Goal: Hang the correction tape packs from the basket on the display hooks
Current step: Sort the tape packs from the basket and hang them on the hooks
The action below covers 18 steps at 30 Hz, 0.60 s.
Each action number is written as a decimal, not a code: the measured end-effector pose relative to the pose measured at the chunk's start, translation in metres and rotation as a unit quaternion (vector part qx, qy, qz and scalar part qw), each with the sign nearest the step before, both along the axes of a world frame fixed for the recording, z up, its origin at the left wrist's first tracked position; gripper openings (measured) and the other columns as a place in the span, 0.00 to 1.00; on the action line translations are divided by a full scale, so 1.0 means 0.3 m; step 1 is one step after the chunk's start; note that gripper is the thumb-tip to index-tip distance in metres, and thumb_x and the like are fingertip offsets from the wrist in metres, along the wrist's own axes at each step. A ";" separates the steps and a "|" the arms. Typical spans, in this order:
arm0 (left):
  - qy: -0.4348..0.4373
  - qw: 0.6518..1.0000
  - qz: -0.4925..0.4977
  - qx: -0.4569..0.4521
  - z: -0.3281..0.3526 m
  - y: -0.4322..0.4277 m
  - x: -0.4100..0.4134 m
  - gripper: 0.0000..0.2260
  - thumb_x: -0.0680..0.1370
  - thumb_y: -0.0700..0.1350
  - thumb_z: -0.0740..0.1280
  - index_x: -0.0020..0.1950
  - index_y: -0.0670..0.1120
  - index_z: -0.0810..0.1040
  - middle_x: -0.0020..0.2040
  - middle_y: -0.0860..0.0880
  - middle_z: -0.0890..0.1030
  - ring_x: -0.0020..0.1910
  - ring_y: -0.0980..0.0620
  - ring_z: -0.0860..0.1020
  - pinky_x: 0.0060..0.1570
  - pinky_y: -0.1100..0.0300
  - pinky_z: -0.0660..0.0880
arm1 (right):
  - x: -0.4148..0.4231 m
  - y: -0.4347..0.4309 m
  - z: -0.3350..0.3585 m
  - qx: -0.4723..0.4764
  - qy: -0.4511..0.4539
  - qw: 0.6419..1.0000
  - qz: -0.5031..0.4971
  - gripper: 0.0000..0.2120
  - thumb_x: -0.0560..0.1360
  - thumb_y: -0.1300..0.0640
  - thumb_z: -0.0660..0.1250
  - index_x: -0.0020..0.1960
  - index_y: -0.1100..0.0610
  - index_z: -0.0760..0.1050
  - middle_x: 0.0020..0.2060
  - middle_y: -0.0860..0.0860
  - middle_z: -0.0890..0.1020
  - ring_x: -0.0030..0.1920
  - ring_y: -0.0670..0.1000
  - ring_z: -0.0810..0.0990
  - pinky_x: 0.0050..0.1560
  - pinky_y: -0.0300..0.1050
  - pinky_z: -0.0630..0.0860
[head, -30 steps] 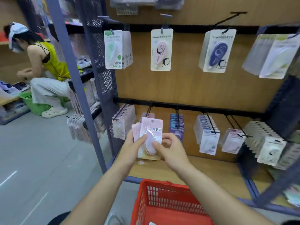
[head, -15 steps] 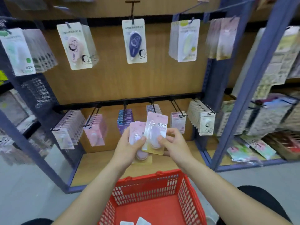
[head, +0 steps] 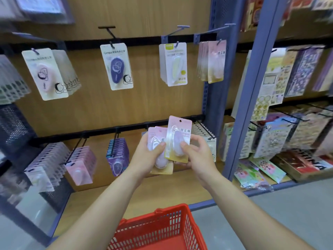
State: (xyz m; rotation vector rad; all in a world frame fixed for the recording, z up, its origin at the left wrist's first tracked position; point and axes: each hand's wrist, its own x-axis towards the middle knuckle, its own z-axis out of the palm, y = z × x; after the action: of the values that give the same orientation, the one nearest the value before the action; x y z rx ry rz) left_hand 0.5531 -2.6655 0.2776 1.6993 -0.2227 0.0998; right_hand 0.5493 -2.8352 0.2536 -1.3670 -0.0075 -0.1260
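- Right now the left hand (head: 149, 156) grips a small fan of pink-and-gold carded correction tape packs (head: 156, 139), with the thumb pressed across their fronts.
- At its three o'clock, the right hand (head: 197, 156) pinches a single pink carded pack with a clear blister (head: 177, 137), thumb on the blister and fingers curled behind. The pack stands upright and overlaps the fan.
- At six o'clock, below both forearms, sits a red plastic mesh basket (head: 162, 225).
- At one o'clock, above the hands, matching pink packs (head: 214, 64) hang from a blue display hook (head: 219, 27).
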 end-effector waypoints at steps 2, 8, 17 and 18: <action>-0.003 1.000 0.014 -0.007 0.045 -0.015 0.040 0.13 0.82 0.41 0.67 0.63 0.55 0.76 0.53 0.59 0.85 0.53 0.58 0.84 0.47 0.63 0.80 | 0.042 -0.029 0.067 0.018 -0.019 0.999 -0.038 0.11 0.82 0.58 0.67 0.62 0.51 0.72 0.51 0.51 0.87 0.50 0.54 0.87 0.44 0.58 0.85; -0.058 0.998 0.022 -0.019 0.226 -0.097 0.184 0.20 0.79 0.44 0.72 0.70 0.52 0.73 0.60 0.54 0.82 0.57 0.56 0.82 0.54 0.59 0.79 | 0.256 -0.225 0.393 0.012 -0.100 0.977 -0.185 0.16 0.82 0.56 0.66 0.69 0.47 0.74 0.49 0.46 0.84 0.47 0.48 0.86 0.41 0.48 0.85; -0.078 0.996 0.033 -0.032 0.350 -0.160 0.309 0.21 0.76 0.45 0.77 0.66 0.53 0.75 0.58 0.56 0.84 0.54 0.58 0.83 0.52 0.61 0.80 | 0.461 -0.311 0.588 -0.028 -0.113 0.972 -0.206 0.15 0.82 0.55 0.64 0.67 0.50 0.77 0.56 0.47 0.83 0.51 0.53 0.86 0.43 0.51 0.86; -0.071 0.996 0.034 -0.035 0.354 -0.162 0.317 0.22 0.75 0.44 0.77 0.67 0.52 0.74 0.58 0.56 0.84 0.54 0.58 0.83 0.52 0.60 0.80 | 0.466 -0.314 0.587 -0.022 -0.116 0.970 -0.211 0.14 0.81 0.55 0.64 0.66 0.51 0.78 0.55 0.48 0.83 0.50 0.53 0.86 0.42 0.51 0.86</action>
State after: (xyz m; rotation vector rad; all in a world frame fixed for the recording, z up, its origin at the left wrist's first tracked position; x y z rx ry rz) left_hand 0.6482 -2.7142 0.3837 1.6314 -0.2640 0.2781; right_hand 0.6890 -2.9294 0.4298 -1.3758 0.0860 -0.6457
